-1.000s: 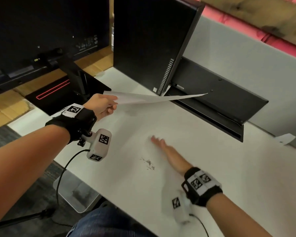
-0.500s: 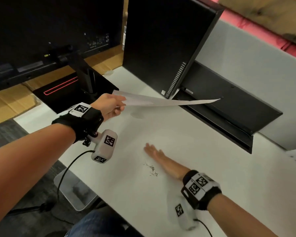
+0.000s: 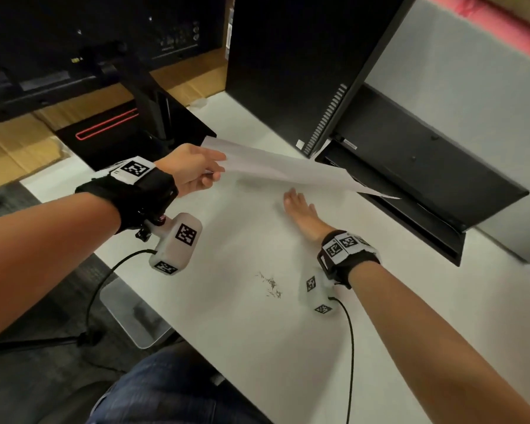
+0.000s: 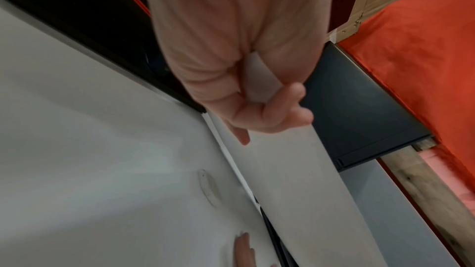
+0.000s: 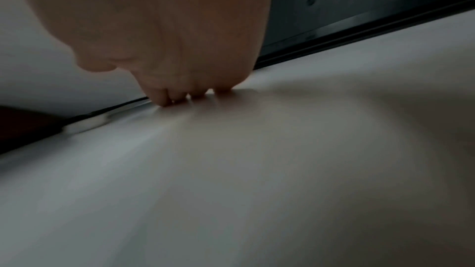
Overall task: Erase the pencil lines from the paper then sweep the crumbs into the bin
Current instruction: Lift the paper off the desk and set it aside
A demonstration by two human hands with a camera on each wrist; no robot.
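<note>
Paper (image 3: pixel 291 169) held up off the table (image 3: pixel 288 347), pinched at its near-left edge between thumb and curled fingers of the left hand (image 3: pixel 193 169), long axis running away to the right, far corner over the black shelf (image 3: pixel 441 185). Right hand (image 3: pixel 302 212) flat on the table under the lifted sheet, fingers straight and together, gripping nothing. Crumbs (image 3: pixel 270 284) in a small dark scatter on the table, nearer the body than the right hand, between the two wrists. Clear bin (image 3: pixel 135 313) below the table's left edge, so, by judgement, a sweep from the right hand towards the body and then left. Right hand the nearer and the free one.
</note>
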